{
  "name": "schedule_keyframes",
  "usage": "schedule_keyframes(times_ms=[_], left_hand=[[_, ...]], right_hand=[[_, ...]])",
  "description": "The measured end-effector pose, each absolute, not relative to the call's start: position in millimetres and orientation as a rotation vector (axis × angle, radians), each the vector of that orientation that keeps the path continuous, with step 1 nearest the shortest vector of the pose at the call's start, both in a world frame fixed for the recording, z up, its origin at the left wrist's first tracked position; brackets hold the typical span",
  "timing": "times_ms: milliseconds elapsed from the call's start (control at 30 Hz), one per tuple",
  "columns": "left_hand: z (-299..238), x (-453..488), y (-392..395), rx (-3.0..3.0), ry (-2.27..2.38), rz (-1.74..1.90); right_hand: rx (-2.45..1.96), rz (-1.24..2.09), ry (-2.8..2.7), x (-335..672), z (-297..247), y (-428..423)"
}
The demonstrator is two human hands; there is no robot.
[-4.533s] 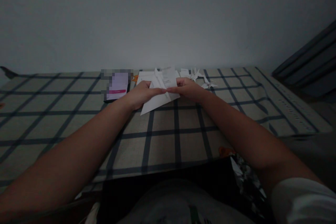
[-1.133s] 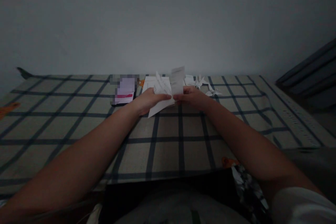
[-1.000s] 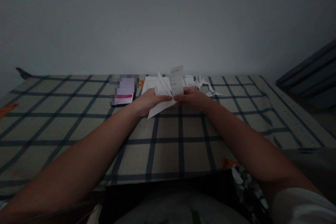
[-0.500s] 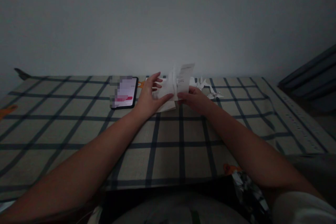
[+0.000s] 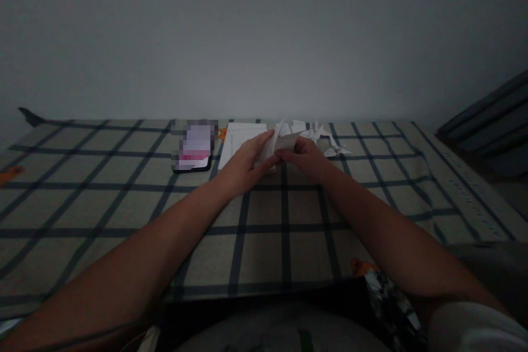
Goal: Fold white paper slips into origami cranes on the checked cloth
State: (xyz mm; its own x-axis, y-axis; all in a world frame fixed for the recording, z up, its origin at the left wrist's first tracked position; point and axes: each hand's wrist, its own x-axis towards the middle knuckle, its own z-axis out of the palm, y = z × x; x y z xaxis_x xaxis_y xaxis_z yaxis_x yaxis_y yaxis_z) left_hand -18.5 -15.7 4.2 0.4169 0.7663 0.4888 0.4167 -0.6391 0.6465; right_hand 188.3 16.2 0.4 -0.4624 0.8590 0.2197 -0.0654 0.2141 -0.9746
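Both of my hands meet over a folded white paper piece (image 5: 279, 143) low on the checked cloth (image 5: 124, 198). My left hand (image 5: 243, 162) has its fingers laid over the paper's left side, pressing it. From the right, my right hand (image 5: 303, 157) pinches the paper's edge with closed fingers. Most of the paper is hidden under the two hands.
A phone (image 5: 193, 146) with a lit screen lies left of my hands. A stack of white sheets (image 5: 240, 139) sits behind my left hand. Small folded paper figures (image 5: 325, 140) lie to the right near the wall. A dark slanted object (image 5: 487, 126) stands far right.
The paper was held up with a flap raised; now it is folded down flat between my hands. My left hand's spread fingers have come down onto it.
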Motion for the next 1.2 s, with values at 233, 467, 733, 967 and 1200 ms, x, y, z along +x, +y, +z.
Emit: schedule_keyframes(times_ms=[233, 467, 733, 967, 1200], left_hand=[[5, -14, -13, 1.822, 0.963, 1.055], [9, -13, -12, 1.633, 1.082, 0.990], [7, -18, -9, 1.494, 1.261, 1.001], [3, -14, -7, 1.361, 1.070, 1.032], [20, -8, -13, 0.961, 0.947, 1.125]], right_hand=[[-0.732, 1.369, -1.693, 189, 3, 13], [-0.837, 1.335, -1.709, 190, 6, 14], [-0.961, 1.311, -1.720, 193, 4, 17], [-0.924, 1.376, -1.646, 190, 1, 19], [-0.910, 1.444, -1.488, 187, -1, 18]])
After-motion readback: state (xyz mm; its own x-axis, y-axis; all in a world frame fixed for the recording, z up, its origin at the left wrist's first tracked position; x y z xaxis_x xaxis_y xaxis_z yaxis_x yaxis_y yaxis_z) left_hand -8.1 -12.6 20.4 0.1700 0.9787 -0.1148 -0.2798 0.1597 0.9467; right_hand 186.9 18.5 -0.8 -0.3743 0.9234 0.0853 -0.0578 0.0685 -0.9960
